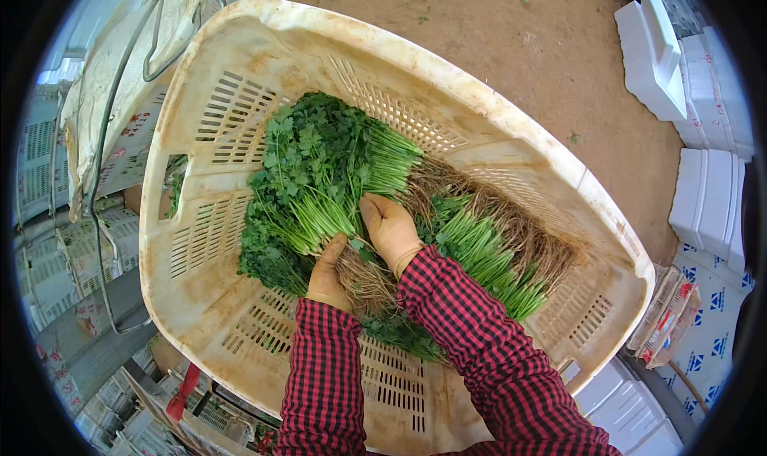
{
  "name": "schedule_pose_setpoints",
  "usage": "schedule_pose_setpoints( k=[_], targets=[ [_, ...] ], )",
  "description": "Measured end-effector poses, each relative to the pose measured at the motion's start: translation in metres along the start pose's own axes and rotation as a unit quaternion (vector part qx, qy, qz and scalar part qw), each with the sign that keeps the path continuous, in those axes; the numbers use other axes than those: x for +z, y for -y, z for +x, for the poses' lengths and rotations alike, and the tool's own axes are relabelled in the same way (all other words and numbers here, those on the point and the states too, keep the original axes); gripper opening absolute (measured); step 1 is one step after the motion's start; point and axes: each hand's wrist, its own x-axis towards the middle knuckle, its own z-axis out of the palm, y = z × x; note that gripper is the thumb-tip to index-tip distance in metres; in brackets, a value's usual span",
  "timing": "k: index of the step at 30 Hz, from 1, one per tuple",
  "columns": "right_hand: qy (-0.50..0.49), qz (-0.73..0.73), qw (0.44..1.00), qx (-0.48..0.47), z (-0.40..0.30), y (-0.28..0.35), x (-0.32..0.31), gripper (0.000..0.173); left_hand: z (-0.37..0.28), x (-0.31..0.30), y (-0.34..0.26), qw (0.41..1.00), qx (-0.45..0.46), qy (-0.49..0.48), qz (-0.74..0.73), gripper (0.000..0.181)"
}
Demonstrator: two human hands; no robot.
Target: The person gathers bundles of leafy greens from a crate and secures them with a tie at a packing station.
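My left hand (328, 276) has its thumb across the lower stems of a bunch of coriander (320, 222), with its fingers hidden beneath. On the other side of this bunch, my right hand (389, 228) closes around its edge, partly hidden by the stems. Thin brown roots (362, 279) hang out between my wrists. Both hands are inside a large, stained white plastic basket (222, 288) with slotted walls. More leafy coriander (317, 126) lies beyond my hands. To the right, bunches of green stems (479, 246) lie with their tangled roots (533, 228) towards the far wall.
Bare brown ground (527, 49) stretches past the basket. White foam boxes (653, 55) stand along the right, near clear plastic packaging (665, 318). At left, a bent metal handle (114, 114) rises beside a covered stack, with slotted crates (45, 276) farther out.
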Motion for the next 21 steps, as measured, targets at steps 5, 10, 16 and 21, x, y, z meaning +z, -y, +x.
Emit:
schedule_pose_setpoints(
  k=[5, 10, 16, 21],
  targets=[
    [0.056, 0.047, 0.997, -0.027, 0.010, 0.005, -0.015, 0.043, -0.016, 0.012, -0.007, 0.998, 0.031, 0.046, 0.010, 0.046],
    [-0.106, -0.229, 0.954, -0.158, 0.010, -0.001, -0.015, 0.052, -0.008, 0.001, -0.023, 0.978, -0.071, 0.141, -0.136, 0.055],
    [0.051, -0.521, 0.844, -0.119, 0.012, -0.016, 0.035, 0.078, -0.040, 0.016, -0.046, 0.939, -0.113, 0.240, -0.218, 0.055],
    [0.070, -0.603, 0.789, -0.091, 0.016, -0.028, 0.041, 0.090, -0.073, 0.020, -0.075, 0.897, -0.111, 0.341, -0.260, 0.053]
  ],
)
